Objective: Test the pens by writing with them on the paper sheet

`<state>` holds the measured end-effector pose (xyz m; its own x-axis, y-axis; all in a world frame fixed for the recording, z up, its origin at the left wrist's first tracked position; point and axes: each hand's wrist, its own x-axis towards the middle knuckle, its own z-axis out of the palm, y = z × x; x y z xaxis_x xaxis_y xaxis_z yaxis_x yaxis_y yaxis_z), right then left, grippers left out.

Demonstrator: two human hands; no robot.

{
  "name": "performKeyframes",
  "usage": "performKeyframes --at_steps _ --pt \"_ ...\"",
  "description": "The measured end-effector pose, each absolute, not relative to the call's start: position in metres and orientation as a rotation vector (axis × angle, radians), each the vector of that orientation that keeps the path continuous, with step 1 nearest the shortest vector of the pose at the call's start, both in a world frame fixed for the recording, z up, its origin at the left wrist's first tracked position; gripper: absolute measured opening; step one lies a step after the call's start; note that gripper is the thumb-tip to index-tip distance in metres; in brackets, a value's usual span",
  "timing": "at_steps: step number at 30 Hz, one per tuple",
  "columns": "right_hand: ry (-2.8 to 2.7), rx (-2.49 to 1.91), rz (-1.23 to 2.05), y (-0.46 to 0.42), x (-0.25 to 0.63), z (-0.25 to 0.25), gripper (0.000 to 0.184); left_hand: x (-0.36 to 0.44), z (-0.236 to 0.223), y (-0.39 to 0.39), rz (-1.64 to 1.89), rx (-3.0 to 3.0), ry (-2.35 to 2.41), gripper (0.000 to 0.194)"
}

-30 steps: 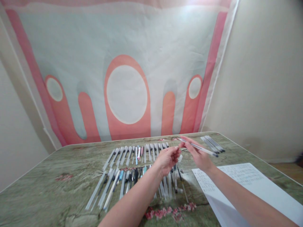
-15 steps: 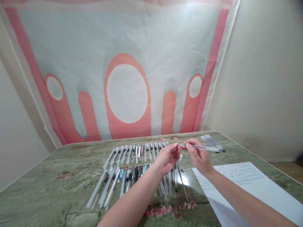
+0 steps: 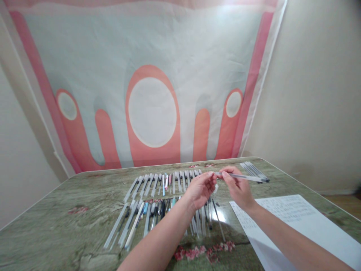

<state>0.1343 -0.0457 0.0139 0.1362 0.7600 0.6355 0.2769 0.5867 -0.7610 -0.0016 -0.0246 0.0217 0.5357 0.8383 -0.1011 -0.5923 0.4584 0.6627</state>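
Now, pen (image 3: 246, 177) between both hands (image 3: 218, 175)

Wood-look table (image 3: 93, 203) w/ 2 rows pens (image 3: 152, 184), pen bundle (image 3: 254, 170), written paper (image 3: 293, 222)

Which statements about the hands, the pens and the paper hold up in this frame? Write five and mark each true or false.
1. The right hand holds a pen. True.
2. The left hand lies flat on the table. False: it is raised, with its fingers at the end of the pen away from the dark end.
3. The sheet of paper is blank. False: it bears lines of writing on its far part.
4. A small group of pens lies beyond the paper. True.
5. The pens left of the paper form a single row. False: there is a far row and a near row.
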Motion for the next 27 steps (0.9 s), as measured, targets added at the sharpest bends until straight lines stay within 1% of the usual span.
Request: performKeyframes --at_steps 7,19,27 --pt "-1.45 -0.959 0.423 -0.046 0.134 0.0149 0.014 -0.0021 0.0202 -0.0248 0.922 0.627 0.45 0.011" --pt "-1.51 -1.006 0.298 -0.0468 0.1334 0.0161 0.014 0.0001 0.0197 -0.0271 0.964 0.66 0.489 0.012" --pt "-1.549 -0.945 0.221 -0.0463 0.1327 0.0143 0.01 0.0016 0.0156 -0.028 0.982 0.699 0.493 0.015"
